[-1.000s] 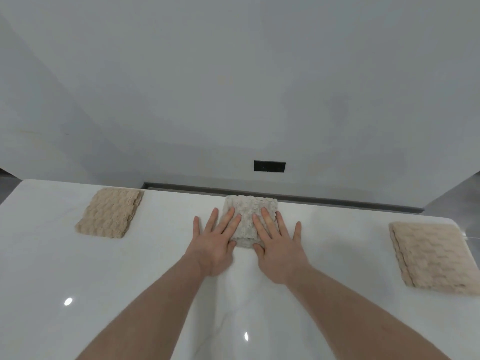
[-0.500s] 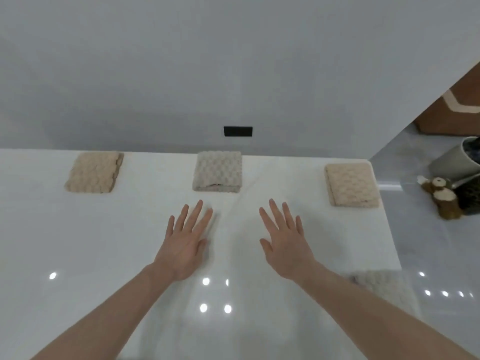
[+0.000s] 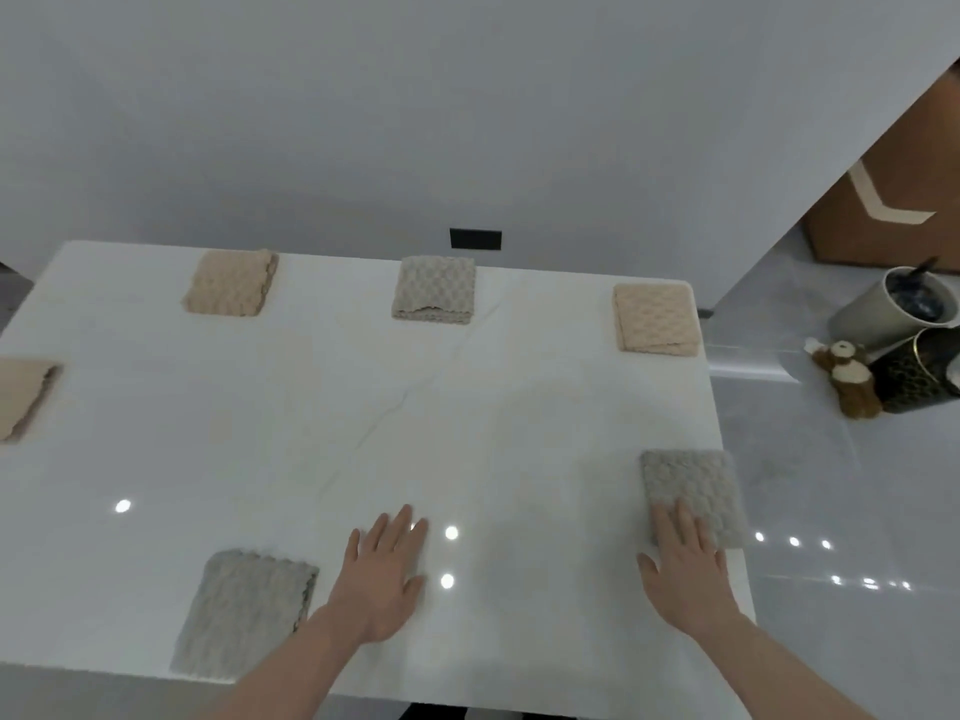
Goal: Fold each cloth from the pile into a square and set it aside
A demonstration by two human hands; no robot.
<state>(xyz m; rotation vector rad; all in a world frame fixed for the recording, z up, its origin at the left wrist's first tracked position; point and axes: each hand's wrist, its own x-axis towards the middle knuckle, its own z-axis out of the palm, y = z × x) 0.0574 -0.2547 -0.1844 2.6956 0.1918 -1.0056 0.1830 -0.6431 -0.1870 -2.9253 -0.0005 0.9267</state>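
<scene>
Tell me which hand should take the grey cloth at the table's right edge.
The right hand. Its straight fingers already lie on the near edge of that grey cloth. The left hand rests flat on the bare table near the middle, well away from it.

Home room, marble table (image 3: pixel 415 407), plush toy (image 3: pixel 844 376)

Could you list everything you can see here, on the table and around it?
Glossy white marble table: one, fills the middle.
Folded beige waffle cloths: three; far left, far right, left edge.
Folded grey waffle cloths: three; far middle, near left, near right.
Black wall plate: one, behind table.
Brown plush toy: one, on the floor, right.
Round containers: two, beside toy.
Left hand: flat on table.
Right hand: fingers on near-right cloth.
</scene>
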